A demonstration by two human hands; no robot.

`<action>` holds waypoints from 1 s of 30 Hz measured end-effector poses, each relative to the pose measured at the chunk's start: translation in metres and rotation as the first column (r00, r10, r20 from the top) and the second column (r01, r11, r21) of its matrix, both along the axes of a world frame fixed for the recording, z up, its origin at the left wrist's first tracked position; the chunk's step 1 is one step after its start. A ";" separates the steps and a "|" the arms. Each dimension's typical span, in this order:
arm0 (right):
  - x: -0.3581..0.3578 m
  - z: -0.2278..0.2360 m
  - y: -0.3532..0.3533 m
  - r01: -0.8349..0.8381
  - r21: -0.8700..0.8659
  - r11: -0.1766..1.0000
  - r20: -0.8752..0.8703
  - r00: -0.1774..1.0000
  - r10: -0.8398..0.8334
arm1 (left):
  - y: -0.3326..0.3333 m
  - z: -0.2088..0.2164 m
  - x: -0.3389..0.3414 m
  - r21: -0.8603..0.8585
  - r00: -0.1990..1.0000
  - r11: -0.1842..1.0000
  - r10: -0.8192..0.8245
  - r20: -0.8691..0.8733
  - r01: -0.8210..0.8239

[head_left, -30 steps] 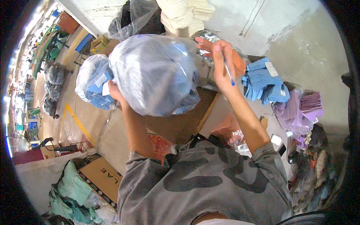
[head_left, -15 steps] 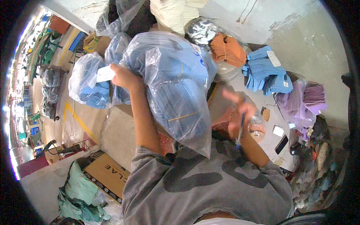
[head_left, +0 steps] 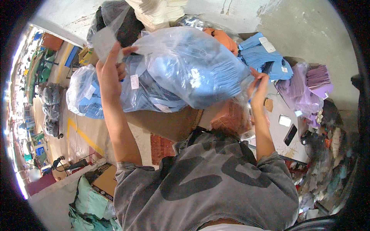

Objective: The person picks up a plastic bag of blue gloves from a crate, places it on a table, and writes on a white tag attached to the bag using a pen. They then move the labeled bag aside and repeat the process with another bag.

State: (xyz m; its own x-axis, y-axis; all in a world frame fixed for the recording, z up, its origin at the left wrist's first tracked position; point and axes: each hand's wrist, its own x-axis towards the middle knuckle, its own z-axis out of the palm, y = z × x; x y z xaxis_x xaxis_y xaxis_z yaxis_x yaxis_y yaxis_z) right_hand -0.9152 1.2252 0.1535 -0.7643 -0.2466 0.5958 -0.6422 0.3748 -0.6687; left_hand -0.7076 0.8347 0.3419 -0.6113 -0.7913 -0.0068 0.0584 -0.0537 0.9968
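Note:
A large clear plastic bag [head_left: 181,65] packed with blue fabric pieces stretches sideways between my two hands, over other bagged blue pieces. My left hand [head_left: 110,69] pinches a whitish card [head_left: 105,42] at the bag's left end, with a finger reaching out against the plastic. At the right end my right hand [head_left: 260,90] is closed on the gathered plastic. A blue pen [head_left: 253,91] shows along the fingers of that hand. Beneath the large bag lies another clear bag [head_left: 138,90] of blue pieces with a white label on it.
Right of the bag sit blue fabric stacks [head_left: 262,54], an orange stack [head_left: 221,38] and purple pieces [head_left: 304,82]. A phone [head_left: 290,134] and a white device [head_left: 285,120] lie on the table [head_left: 295,150]. Cream stacks [head_left: 158,13] stand behind; a cardboard box [head_left: 106,181] is at lower left.
The large bag has swung from hanging downward to lying sideways. My right hand has moved up to its right end and closed on it; my left hand has risen with the card.

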 end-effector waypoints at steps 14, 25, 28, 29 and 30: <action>0.042 0.104 -0.146 -0.415 0.038 0.909 -0.118 0.902 0.416 | 0.051 -0.171 -0.013 0.213 0.992 0.973 0.067 0.108 -0.089; 0.043 0.109 -0.040 -0.272 -0.099 0.957 0.205 0.936 0.287 | 0.033 -0.162 -0.010 0.238 1.000 0.971 0.008 0.029 -0.015; 0.070 0.106 -0.002 -0.316 -0.134 0.939 0.287 0.895 0.342 | 0.039 -0.169 -0.034 0.314 0.996 0.946 0.071 0.047 -0.082; 0.076 0.104 0.008 -0.349 -0.114 0.930 0.248 0.897 0.367 | 0.040 -0.172 -0.040 0.349 0.991 0.928 0.114 0.064 -0.129; 0.079 0.103 0.017 -0.379 -0.097 0.920 0.191 0.901 0.391 | 0.041 -0.174 -0.044 0.318 0.992 0.942 0.123 -0.033 -0.106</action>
